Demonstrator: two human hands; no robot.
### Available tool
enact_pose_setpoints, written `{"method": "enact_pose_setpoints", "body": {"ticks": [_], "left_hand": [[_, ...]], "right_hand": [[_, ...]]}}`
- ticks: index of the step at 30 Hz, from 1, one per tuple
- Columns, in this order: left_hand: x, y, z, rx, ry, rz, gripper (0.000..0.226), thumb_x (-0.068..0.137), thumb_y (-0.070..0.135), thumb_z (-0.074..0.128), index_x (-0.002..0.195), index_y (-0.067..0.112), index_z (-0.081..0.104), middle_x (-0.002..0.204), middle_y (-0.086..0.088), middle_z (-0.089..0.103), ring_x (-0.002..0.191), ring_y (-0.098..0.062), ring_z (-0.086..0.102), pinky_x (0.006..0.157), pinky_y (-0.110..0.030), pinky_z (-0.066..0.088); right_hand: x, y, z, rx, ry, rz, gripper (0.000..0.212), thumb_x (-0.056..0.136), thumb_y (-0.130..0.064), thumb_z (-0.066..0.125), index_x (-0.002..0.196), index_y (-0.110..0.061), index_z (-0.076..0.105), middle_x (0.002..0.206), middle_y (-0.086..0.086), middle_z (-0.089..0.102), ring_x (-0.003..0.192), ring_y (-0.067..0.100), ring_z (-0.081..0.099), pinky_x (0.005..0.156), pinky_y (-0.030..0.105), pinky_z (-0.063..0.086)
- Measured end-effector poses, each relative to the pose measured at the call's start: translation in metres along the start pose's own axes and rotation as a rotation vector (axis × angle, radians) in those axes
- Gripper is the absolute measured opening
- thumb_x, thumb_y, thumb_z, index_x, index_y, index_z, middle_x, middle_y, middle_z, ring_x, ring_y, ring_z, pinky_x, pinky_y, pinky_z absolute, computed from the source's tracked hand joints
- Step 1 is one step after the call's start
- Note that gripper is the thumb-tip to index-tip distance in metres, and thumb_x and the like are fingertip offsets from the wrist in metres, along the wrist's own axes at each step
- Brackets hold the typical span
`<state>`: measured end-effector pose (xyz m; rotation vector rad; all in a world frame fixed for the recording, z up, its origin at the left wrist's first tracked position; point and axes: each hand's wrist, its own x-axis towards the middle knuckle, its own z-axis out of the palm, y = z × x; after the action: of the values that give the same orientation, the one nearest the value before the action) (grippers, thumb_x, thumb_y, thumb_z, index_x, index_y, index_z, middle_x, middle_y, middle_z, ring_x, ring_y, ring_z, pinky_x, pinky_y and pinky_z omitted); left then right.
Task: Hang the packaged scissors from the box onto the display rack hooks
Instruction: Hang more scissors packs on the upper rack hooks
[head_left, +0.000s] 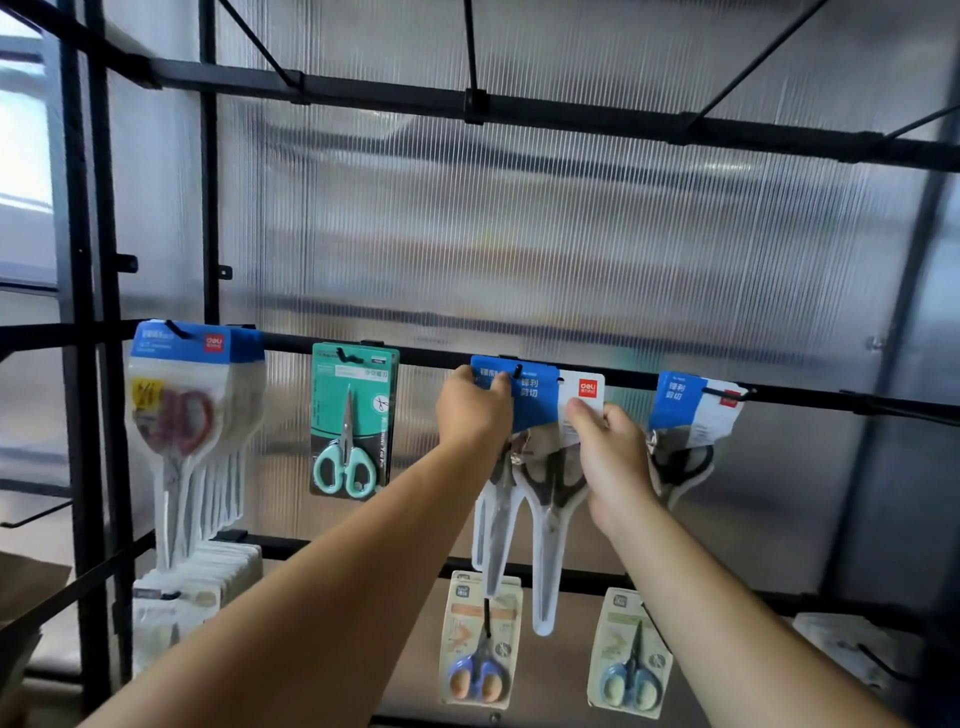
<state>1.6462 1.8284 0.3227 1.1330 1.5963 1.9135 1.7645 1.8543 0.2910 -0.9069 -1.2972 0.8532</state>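
Your left hand (475, 410) pinches the blue-and-white carded blister pack of black-handled scissors (543, 413) by its header at the black wire hook (518, 370). Your right hand (613, 457) pinches the card's right edge. It's probably light, stiff and slick, so hold it by the card.

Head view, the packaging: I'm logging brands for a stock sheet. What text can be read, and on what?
"deli": red logo, leftmost stack of packs.
"deli": red logo, middle packs.
"锋利 剪切": blue header of the middle packs, and of the right pack.
Teal card and lower cards: print too blurred to read.
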Motion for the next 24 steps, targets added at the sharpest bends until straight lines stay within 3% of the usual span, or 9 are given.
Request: {"method": "enact_pose_setpoints", "body": {"ticks": [3, 6, 9, 11, 14, 17, 21, 24], "left_hand": [[0.004, -0.003, 0.003, 0.035, 0.01, -0.026, 0.028, 0.096, 0.031, 0.057, 0.111, 0.008, 0.056, 0.105, -0.01, 0.064, 0.094, -0.025, 0.063, 0.082, -0.039, 0.055], [0.008, -0.011, 0.004, 0.024, 0.015, -0.06, 0.028, 0.095, 0.034, 0.059, 0.107, 0.01, 0.053, 0.097, -0.007, 0.062, 0.08, -0.018, 0.059, 0.072, -0.034, 0.052], [0.006, -0.013, 0.003, 0.065, 0.049, -0.035, 0.036, 0.092, 0.038, 0.061, 0.112, 0.011, 0.048, 0.105, -0.005, 0.059, 0.092, -0.019, 0.058, 0.083, -0.038, 0.052], [-0.002, -0.014, 0.003, 0.206, 0.181, 0.08, 0.041, 0.091, 0.035, 0.062, 0.12, 0.012, 0.044, 0.116, -0.001, 0.048, 0.108, -0.019, 0.049, 0.094, -0.038, 0.046], [-0.026, -0.005, 0.011, 0.29, 0.33, 0.403, 0.035, 0.094, 0.022, 0.057, 0.125, 0.014, 0.045, 0.122, -0.003, 0.045, 0.113, -0.021, 0.044, 0.093, -0.035, 0.04], [-0.055, 0.01, 0.031, 0.189, 0.228, 0.498, 0.027, 0.095, 0.017, 0.054, 0.122, 0.016, 0.049, 0.116, 0.004, 0.04, 0.104, -0.018, 0.05, 0.083, -0.032, 0.042], [-0.075, 0.009, 0.044, 0.146, 0.297, 0.62, 0.028, 0.092, 0.011, 0.054, 0.12, 0.012, 0.05, 0.114, 0.005, 0.038, 0.103, -0.018, 0.049, 0.084, -0.032, 0.044], [-0.092, 0.015, 0.066, 0.168, 0.052, 0.632, 0.03, 0.096, 0.017, 0.053, 0.126, 0.016, 0.048, 0.116, 0.006, 0.045, 0.106, -0.013, 0.049, 0.089, -0.032, 0.046]], "right_hand": [[-0.003, 0.001, -0.001, -0.031, 0.028, -0.024, 0.025, 0.098, -0.034, 0.052, 0.095, -0.009, 0.051, 0.083, -0.004, 0.053, 0.074, 0.009, 0.048, 0.06, 0.025, 0.038], [-0.006, 0.001, -0.008, -0.042, 0.06, -0.072, 0.026, 0.099, -0.034, 0.05, 0.094, -0.008, 0.051, 0.084, 0.0, 0.055, 0.072, 0.013, 0.049, 0.056, 0.026, 0.035], [-0.005, -0.004, -0.017, -0.03, 0.065, -0.112, 0.021, 0.099, -0.032, 0.052, 0.096, -0.011, 0.056, 0.091, 0.003, 0.063, 0.078, 0.015, 0.059, 0.06, 0.028, 0.046], [-0.002, -0.006, -0.025, -0.022, 0.077, -0.126, 0.017, 0.097, -0.03, 0.055, 0.095, -0.013, 0.058, 0.094, 0.005, 0.065, 0.082, 0.018, 0.063, 0.066, 0.031, 0.051], [-0.001, -0.01, -0.039, -0.013, 0.101, -0.21, 0.01, 0.096, -0.023, 0.058, 0.094, -0.013, 0.057, 0.087, -0.003, 0.063, 0.074, 0.006, 0.059, 0.055, 0.01, 0.044], [-0.001, -0.016, -0.057, -0.04, 0.141, -0.306, 0.007, 0.094, -0.016, 0.06, 0.099, -0.016, 0.056, 0.088, -0.012, 0.062, 0.079, 0.0, 0.058, 0.06, 0.004, 0.041], [0.004, -0.016, -0.089, -0.029, 0.17, -0.352, 0.024, 0.093, -0.013, 0.061, 0.111, -0.023, 0.049, 0.099, -0.005, 0.066, 0.087, 0.003, 0.064, 0.065, 0.005, 0.044], [0.011, -0.012, -0.11, -0.019, 0.212, -0.371, 0.032, 0.092, -0.012, 0.061, 0.114, -0.031, 0.047, 0.098, 0.003, 0.069, 0.085, 0.011, 0.066, 0.063, 0.01, 0.046]]}}
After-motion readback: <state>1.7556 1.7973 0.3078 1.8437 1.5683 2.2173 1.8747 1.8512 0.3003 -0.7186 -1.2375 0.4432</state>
